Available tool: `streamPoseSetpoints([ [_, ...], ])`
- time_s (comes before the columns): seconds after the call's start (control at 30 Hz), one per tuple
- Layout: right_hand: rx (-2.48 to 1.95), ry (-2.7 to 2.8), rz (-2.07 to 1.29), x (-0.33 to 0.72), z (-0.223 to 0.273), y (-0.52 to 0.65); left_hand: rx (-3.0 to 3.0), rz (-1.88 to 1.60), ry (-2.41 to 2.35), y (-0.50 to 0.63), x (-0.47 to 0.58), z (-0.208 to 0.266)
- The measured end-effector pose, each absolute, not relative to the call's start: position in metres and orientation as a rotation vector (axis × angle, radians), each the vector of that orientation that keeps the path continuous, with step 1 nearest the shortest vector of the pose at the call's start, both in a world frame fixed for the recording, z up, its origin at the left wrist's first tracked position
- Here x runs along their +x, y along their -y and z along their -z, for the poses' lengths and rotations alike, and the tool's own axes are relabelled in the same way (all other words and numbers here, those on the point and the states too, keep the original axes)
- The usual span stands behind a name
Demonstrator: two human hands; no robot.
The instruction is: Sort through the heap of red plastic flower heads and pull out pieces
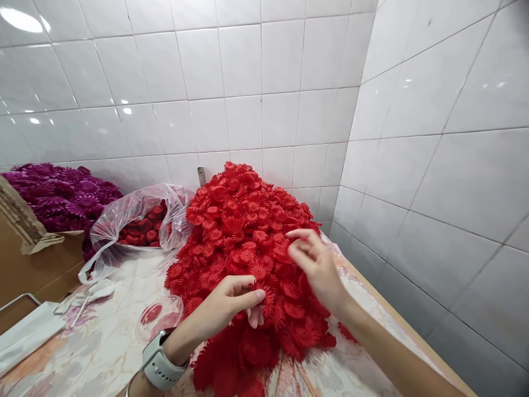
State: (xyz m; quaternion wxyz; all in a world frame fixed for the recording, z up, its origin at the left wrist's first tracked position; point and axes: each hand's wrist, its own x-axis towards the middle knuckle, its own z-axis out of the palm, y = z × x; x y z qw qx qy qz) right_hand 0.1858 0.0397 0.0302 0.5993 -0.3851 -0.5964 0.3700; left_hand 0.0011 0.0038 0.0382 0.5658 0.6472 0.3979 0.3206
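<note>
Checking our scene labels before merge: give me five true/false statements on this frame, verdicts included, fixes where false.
1. A watch with a pale band is on the left wrist. True.
2. The clear plastic bag stands to the right of the red flower heap. False: the plastic bag is to the left of the red flower heap.
3. Purple flowers are piled at the far left, behind a cardboard box. True.
4. Both hands are inside the plastic bag. False: the left hand and right hand are at the red flower heap.
5. A round clear dish sits on the table, near the watch. True.
</note>
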Motion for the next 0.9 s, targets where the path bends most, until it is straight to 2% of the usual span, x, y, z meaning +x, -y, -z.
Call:
streamPoseSetpoints([
  [0.1,-0.991,1.144,-0.657,0.201,-0.030,-0.056,1.479,-0.786,-0.931,-0.005,0.002,-0.036],
  [0.27,-1.128,1.635,-0.471,0.196,-0.027,-0.051,1.351,-0.932,-0.929,-0.011,0.004,-0.029],
  [0.37,-1.106,1.707,-0.410,0.185,-0.026,-0.039,1.343,-0.971,-0.976,-0.013,0.004,-0.026],
  [0.57,-0.909,1.717,-0.595,0.175,-0.027,-0.021,1.362,-0.998,-1.004,-0.014,0.007,-0.021],
  [0.9,-0.693,1.731,-1.170,0.165,-0.027,-0.010,1.471,-1.029,-1.113,-0.005,0.010,-0.023],
])
